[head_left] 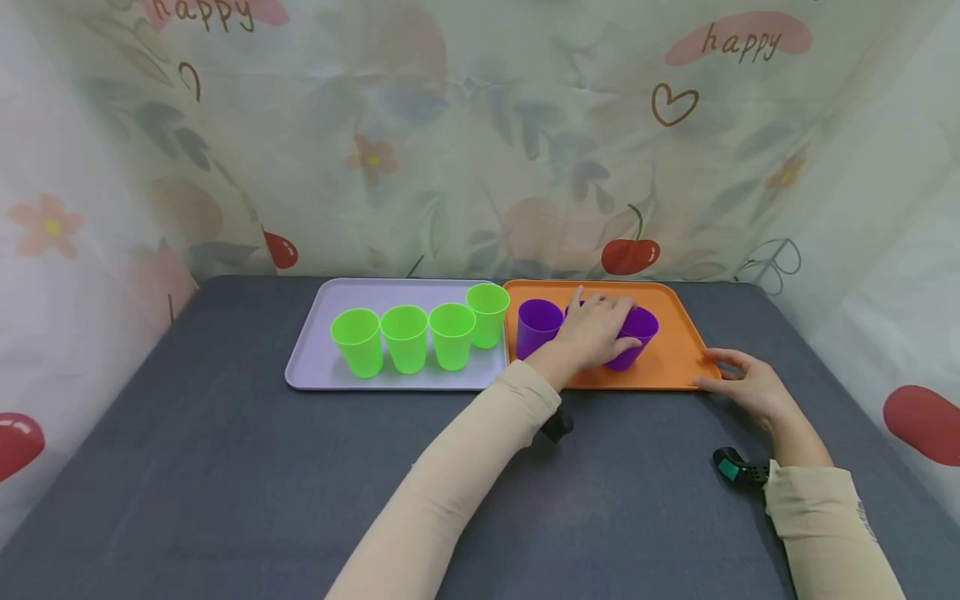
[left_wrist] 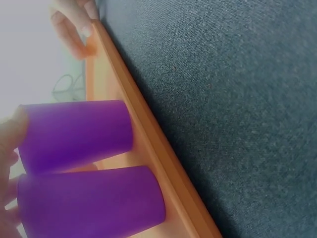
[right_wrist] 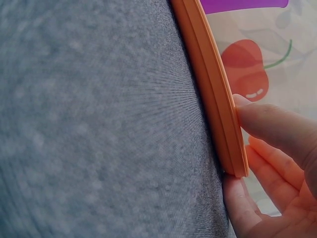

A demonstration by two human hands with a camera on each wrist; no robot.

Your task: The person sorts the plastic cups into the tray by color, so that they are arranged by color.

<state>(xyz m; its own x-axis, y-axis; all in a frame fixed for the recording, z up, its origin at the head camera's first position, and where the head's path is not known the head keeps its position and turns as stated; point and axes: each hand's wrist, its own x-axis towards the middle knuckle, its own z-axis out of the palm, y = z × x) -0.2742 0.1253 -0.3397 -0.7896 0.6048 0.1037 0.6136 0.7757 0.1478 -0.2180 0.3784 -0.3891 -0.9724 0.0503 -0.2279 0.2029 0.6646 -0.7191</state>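
Observation:
In the head view my left hand (head_left: 588,333) reaches over purple cups on the orange tray (head_left: 678,358). Its thumb lies against the rightmost purple cup (head_left: 639,323), and its fingers bend over the rim. Left of that hand stands another upright purple cup (head_left: 536,329); a third, mostly covered by the hand, shows a purple side (left_wrist: 94,203) in the left wrist view. My right hand (head_left: 753,387) holds the tray's near right corner. The right wrist view shows its thumb on the tray's rim and fingers around the corner.
To the left, a lilac tray (head_left: 307,367) adjoins the orange one and bears several upright green cups (head_left: 408,342). Both trays lie on a dark grey cloth-covered table (head_left: 225,467). A patterned curtain (head_left: 480,167) hangs behind; its sides flank the table.

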